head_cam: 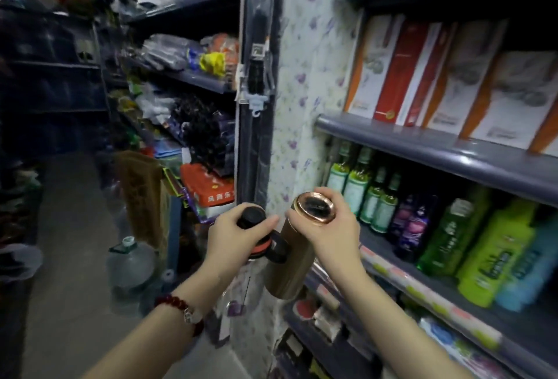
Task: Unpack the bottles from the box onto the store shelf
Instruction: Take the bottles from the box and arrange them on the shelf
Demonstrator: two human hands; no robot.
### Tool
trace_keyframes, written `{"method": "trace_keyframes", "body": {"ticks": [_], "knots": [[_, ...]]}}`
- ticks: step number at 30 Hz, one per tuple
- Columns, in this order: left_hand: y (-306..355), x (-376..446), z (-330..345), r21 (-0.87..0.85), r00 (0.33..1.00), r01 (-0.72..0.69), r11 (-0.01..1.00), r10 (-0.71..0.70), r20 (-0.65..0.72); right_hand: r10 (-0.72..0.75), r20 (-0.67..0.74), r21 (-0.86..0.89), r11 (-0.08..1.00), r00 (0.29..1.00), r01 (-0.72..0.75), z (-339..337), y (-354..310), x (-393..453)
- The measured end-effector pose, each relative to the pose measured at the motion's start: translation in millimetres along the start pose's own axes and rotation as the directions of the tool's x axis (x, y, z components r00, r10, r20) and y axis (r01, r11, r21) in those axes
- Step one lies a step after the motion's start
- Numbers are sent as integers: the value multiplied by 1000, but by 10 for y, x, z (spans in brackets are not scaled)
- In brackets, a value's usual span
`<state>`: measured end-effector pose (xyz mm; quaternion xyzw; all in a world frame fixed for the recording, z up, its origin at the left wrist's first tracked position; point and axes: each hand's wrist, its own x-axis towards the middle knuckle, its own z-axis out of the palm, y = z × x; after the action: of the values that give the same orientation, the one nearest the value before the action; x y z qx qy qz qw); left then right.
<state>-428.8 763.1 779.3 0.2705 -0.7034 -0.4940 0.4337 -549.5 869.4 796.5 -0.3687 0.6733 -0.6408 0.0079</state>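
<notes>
Centre frame: left hand (238, 235) grips the black-capped bottle (253, 221) by its lid, right hand (329, 227) wraps the copper flask (297, 246) near its top; smooth, rigid metal, likely slippery.

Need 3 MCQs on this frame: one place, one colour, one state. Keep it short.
1. Where is the bracelet?
A. left wrist
B. right wrist
C. on the shelf

2. What colour is the flask in the right hand?
A. blue
B. copper-gold
C. white

3. What is the left hand doing?
A. hanging idle
B. pressing flat on a shelf
C. gripping the black-capped bottle

Answers:
1 A, red beads circle the left wrist.
2 B, its body and rim look copper-gold.
3 C, fingers curl round the bottle just under its black cap.
</notes>
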Motion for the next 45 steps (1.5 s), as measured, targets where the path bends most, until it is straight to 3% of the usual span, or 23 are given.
{"method": "trace_keyframes", "body": {"ticks": [5, 9, 15, 19, 23, 27, 31, 35, 40, 45], "knots": [[536, 235, 377, -75, 988, -76, 994, 85, 128, -43, -140, 7, 999, 989, 44, -469, -345, 186], [999, 313, 677, -141, 976, -132, 981, 154, 153, -76, -237, 1, 997, 968, 79, -867, -565, 305], [1783, 291, 1044, -164, 918, -336, 928, 361, 162, -188, -367, 35, 976, 911, 216, -1472, -936, 481], [2216, 197, 1249, -103, 826, -548, 830, 557, 91, -269, -445, 64, 942, 854, 330, -1819, -1169, 547], [2518, 67, 1464, -31, 689, -724, 689, 725, -6, -326, -529, 103, 891, 783, 441, -2073, -1307, 614], [2737, 94, 1678, -34, 570, -821, 570, 822, 10, -350, -592, 127, 849, 726, 513, -2332, -1402, 729], [2877, 174, 1908, -60, 504, -861, 505, 863, 38, -373, -649, 74, 836, 662, 544, -2555, -1422, 825], [2944, 281, 2151, -151, 498, -849, 507, 862, 98, -380, -679, 0, 855, 628, 518, -2765, -1376, 884], [3056, 527, 2400, -248, 585, -729, 638, 769, 259, -343, -693, -56, 902, 634, 428, -2959, -1318, 1050], [3183, 851, 2588, -315, 587, -650, 692, 720, 372, -271, -710, -58, 942, 650, 329, -3042, -1324, 1337]]}}
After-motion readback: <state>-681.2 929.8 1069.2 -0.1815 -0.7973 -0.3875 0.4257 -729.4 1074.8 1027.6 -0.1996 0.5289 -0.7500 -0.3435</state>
